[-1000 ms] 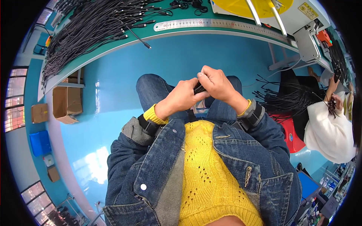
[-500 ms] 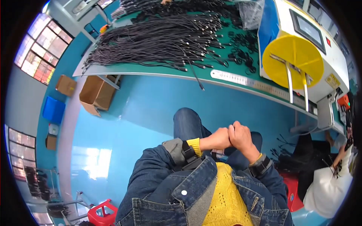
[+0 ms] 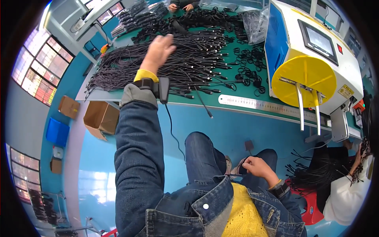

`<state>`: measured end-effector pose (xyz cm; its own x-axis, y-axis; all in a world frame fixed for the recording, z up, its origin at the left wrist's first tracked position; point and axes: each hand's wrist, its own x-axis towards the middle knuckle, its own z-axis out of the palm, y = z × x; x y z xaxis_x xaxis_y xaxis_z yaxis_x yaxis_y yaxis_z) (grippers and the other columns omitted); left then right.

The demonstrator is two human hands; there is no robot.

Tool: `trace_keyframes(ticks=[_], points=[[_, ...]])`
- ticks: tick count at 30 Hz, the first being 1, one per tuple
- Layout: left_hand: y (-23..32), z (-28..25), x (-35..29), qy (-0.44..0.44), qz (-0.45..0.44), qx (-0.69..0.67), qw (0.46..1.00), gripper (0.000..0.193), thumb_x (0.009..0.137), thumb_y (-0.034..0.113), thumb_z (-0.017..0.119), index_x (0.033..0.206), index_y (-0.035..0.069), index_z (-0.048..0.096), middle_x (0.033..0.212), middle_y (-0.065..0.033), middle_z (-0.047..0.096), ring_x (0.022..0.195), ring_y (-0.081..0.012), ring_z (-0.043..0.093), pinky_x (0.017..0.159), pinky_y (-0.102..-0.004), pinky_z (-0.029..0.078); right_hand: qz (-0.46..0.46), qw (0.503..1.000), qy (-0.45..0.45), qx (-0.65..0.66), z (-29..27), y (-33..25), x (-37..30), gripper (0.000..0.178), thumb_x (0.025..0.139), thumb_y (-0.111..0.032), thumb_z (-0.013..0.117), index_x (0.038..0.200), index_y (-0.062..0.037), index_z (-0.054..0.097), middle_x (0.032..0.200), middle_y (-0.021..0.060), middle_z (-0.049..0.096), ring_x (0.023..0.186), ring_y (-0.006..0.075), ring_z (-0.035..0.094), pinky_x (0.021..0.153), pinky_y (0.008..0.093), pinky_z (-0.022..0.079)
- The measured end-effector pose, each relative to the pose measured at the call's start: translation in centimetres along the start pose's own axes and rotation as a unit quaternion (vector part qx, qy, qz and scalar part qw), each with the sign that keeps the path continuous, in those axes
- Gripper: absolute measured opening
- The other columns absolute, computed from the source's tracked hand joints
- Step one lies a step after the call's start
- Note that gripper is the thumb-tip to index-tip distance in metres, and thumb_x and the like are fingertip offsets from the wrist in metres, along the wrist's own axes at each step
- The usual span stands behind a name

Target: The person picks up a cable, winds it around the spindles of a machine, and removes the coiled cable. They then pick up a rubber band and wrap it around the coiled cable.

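On the left of the bench [image 3: 237,89], black cables [image 3: 183,63] are spread beneath the left hand [image 3: 158,51], loosely extended with nothing seen held. The right hand [image 3: 258,167] is curled, its contents hidden. By the wrist cord [image 3: 172,128], an overhanging cable [image 3: 203,103] could be caught and dragged down.

At the far edge of the green-topped bench [image 3: 246,93], the view crops a dark-sleeved co-worker [image 3: 181,3]. The bare left hand [image 3: 159,50] hides some thin black cables [image 3: 189,59]; the bare right hand [image 3: 257,166] covers most of a small black thing [image 3: 243,170].
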<state>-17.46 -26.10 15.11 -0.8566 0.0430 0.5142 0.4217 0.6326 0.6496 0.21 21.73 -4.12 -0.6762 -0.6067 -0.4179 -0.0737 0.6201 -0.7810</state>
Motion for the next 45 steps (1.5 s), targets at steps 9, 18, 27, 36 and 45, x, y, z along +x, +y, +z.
trace_keyframes(ticks=[9, 18, 27, 36, 45], points=[[-3.3, 6.6, -6.9, -0.004, 0.002, 0.332, 0.943, 0.031, 0.076, 0.018, 0.061, 0.105, 0.01, 0.058, 0.103, -0.0128, 0.058, 0.101, -0.029, 0.053, 0.088, -0.0377, 0.04, -0.008, 1.0, 0.002, -0.024, 1.4, 1.0, 1.5, 0.026, 0.078, -0.028, 0.058, 0.079, -0.0015, 0.06, 0.064, 0.0122, 0.062, 0.063, 0.0251, 0.062, 0.058, 0.0344, 0.047], [9.0, 4.6, -6.7, 0.168, 0.056, 0.059, 0.983, 0.007, 0.078, 0.003, 0.057, 0.085, 0.004, 0.058, 0.073, -0.0073, 0.06, 0.061, -0.024, 0.057, 0.057, -0.0302, 0.046, -0.017, 0.998, 0.05, 0.035, 0.3, 1.2, 1.6, 0.031, 0.081, -0.03, 0.055, 0.093, -0.0015, 0.058, 0.074, 0.0126, 0.063, 0.064, 0.0227, 0.062, 0.056, 0.0322, 0.047], [18.8, 11.4, -20.1, -0.166, 0.103, 0.133, 0.972, 0.011, 0.073, 0.004, 0.059, 0.083, 0.008, 0.058, 0.069, -0.0085, 0.057, 0.066, -0.0274, 0.056, 0.059, -0.0333, 0.045, -0.131, 0.812, -0.138, 0.552, -5.5, -7.2, -6.3, 0.034, 0.092, -0.026, 0.042, 0.116, -0.002, 0.048, 0.082, 0.0093, 0.063, 0.06, 0.0149, 0.058, 0.051, 0.026, 0.047], [19.3, 21.6, -25.0, -0.261, 0.007, -0.012, 0.965, 0.014, 0.083, 0.012, 0.053, 0.093, 0.005, 0.059, 0.072, -0.0105, 0.06, 0.064, -0.0247, 0.059, 0.057, -0.0317, 0.046, -0.277, 0.95, 0.139, -0.028, -4.1, -3.5, -6.1, 0.018, 0.082, -0.005, 0.048, 0.098, -0.0028, 0.057, 0.062, 0.0115, 0.052, 0.051, 0.0219, 0.052, 0.05, 0.0324, 0.041], [30.0, 21.9, -15.8, -0.309, -0.294, -0.424, 0.799, 0.018, 0.089, 0.01, 0.047, 0.094, -0.001, 0.06, 0.058, 0.0034, 0.045, 0.049, -0.0018, 0.037, 0.044, -0.0167, 0.027, -0.304, 0.859, 0.411, -0.035, -11.1, -4.7, -12.5, 0.024, 0.074, -0.001, 0.061, 0.099, -0.0004, 0.057, 0.078, 0.011, 0.055, 0.066, 0.0235, 0.054, 0.059, 0.0286, 0.046]])
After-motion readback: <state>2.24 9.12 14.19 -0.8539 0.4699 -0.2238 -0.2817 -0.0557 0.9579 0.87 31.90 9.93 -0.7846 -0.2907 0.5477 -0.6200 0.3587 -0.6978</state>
